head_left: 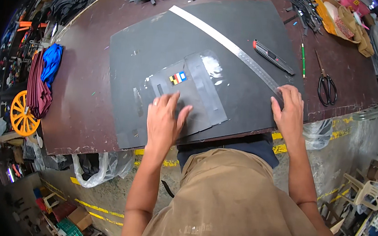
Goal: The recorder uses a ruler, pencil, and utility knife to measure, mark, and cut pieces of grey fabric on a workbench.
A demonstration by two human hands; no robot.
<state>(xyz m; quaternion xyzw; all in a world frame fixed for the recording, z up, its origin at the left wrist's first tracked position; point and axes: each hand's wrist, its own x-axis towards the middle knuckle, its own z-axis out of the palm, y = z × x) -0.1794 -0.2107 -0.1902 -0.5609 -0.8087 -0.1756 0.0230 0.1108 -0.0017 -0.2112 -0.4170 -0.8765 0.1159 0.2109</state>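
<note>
My left hand (163, 121) is over a flat grey piece under clear plastic film (202, 94), thumb held apart from the fingers and nothing in its grasp. A small patch of coloured squares (178, 78) shows on that piece, just beyond my fingertips. My right hand (289, 110) has its thumb and fingers at the near end of a long steel ruler (223, 40), which slants away to the far left. Both the piece and the ruler lie on a large black sheet (132, 74). Beyond my right hand, a red-and-black utility knife (272, 56) rests on the sheet.
Black-handled scissors (326, 90) and a green pencil (303, 60) lie on the dark table (79, 103) to the right. An orange tray (328, 15) and dark strips sit at the far right. Maroon and blue cloth (43, 76) is by an orange wheel (24, 113) at left.
</note>
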